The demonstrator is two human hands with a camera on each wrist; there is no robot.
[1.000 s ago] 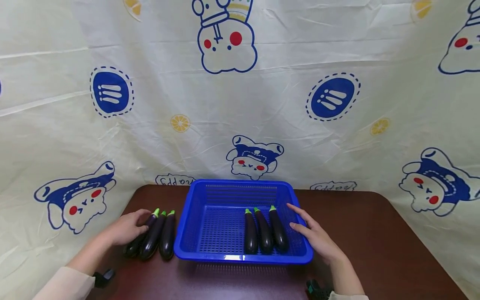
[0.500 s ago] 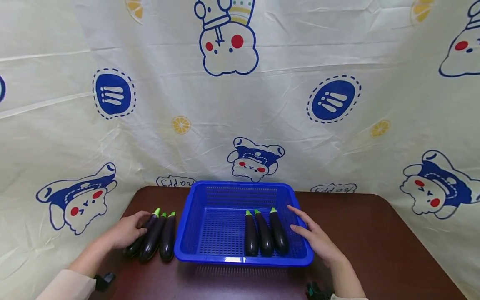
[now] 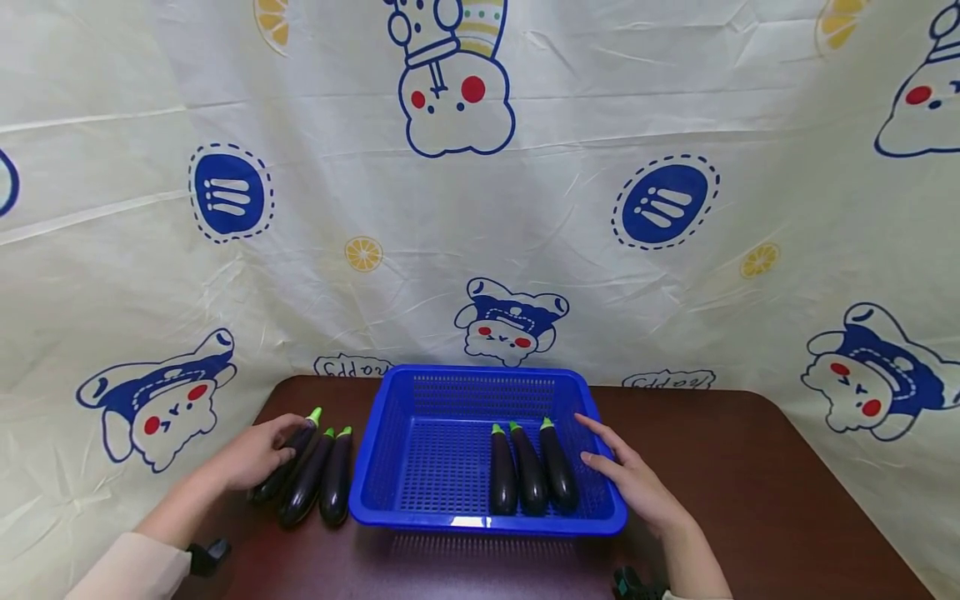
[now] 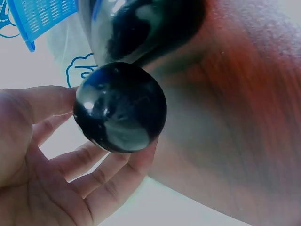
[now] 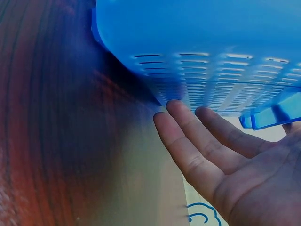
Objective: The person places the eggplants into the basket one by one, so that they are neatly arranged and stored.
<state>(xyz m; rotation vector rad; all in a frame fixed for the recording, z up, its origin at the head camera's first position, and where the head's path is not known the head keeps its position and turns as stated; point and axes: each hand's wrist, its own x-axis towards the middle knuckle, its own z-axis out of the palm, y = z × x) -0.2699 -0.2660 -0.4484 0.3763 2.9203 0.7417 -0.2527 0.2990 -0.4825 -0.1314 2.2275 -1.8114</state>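
My left hand (image 3: 258, 454) holds the leftmost of three dark purple eggplants on the table, its green stem showing past the fingers. In the left wrist view, the thumb and fingers go round this eggplant (image 4: 120, 108), its round end towards the camera. Close beside it on the right lie the middle eggplant (image 3: 306, 483) and another eggplant (image 3: 336, 479). My right hand (image 3: 633, 479) rests at the right rim of a blue plastic basket (image 3: 487, 523), thumb and forefinger over the rim. Its other fingers (image 5: 190, 162) stretch out along the basket's outer side.
Inside the basket, three eggplants (image 3: 532, 471) lie side by side in the right half. The basket stands on a dark brown table (image 3: 720, 467) with rounded far corners. A pale printed cloth (image 3: 555, 200) hangs behind the table.
The eggplant in my left hand has shifted slightly away from me, its stem now higher than the two beside it. My right hand and the basket have kept their places.
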